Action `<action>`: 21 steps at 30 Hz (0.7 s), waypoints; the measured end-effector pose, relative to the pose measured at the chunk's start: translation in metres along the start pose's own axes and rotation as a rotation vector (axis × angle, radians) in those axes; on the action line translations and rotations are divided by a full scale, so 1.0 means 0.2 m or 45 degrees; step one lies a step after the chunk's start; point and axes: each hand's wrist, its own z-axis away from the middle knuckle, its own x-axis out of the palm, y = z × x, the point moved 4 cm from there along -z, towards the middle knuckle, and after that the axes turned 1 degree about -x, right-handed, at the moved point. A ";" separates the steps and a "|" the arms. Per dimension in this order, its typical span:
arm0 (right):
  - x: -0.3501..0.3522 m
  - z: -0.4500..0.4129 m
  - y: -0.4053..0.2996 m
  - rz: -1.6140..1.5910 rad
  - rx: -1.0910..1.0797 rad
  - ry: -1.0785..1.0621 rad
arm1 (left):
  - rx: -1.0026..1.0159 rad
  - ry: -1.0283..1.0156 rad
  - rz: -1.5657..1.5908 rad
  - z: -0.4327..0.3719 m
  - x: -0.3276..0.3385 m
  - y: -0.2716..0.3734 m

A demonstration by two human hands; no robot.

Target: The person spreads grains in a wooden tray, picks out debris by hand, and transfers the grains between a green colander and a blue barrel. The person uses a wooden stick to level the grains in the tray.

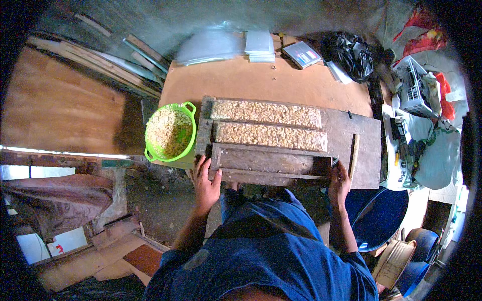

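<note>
A worn wooden board (361, 150) lies before me, bearing two long slabs of pale bean-like pieces, a far slab (267, 113) and a near slab (271, 136). Along the board's near side sits a narrow rectangular wooden frame (260, 174), with bare dark wood visible inside it. My left hand (207, 188) grips the board's near left corner, its thumb against the frame's left end. Around the frame's right end, my right hand (339, 184) is closed; part of its grip is hidden. A green plastic colander (191, 141) of similar pale pieces stands left of the board.
A thin wooden stick (354, 156) lies on the board's right part. Clear plastic sheets (211, 47), a stack of plastic bags (260, 47), a flat box (302, 55) and a black plastic bag (354, 56) line the table's back. A blue tub (380, 218) stands below right.
</note>
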 end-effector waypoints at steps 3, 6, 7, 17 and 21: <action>0.02 0.00 -0.02 0.015 -0.028 0.013 | -0.013 0.023 -0.027 -0.01 0.02 -0.01; 0.04 -0.01 0.00 0.005 -0.006 0.006 | -0.007 0.049 -0.099 -0.02 0.03 -0.02; 0.04 -0.02 0.00 -0.035 -0.035 -0.007 | 0.014 0.059 -0.153 -0.03 0.03 -0.02; 0.10 -0.05 0.00 -0.084 0.013 -0.009 | -0.005 0.082 -0.052 -0.07 0.04 -0.04; 0.10 -0.05 -0.05 -0.086 -0.036 -0.021 | -0.043 0.058 -0.059 -0.08 0.04 -0.04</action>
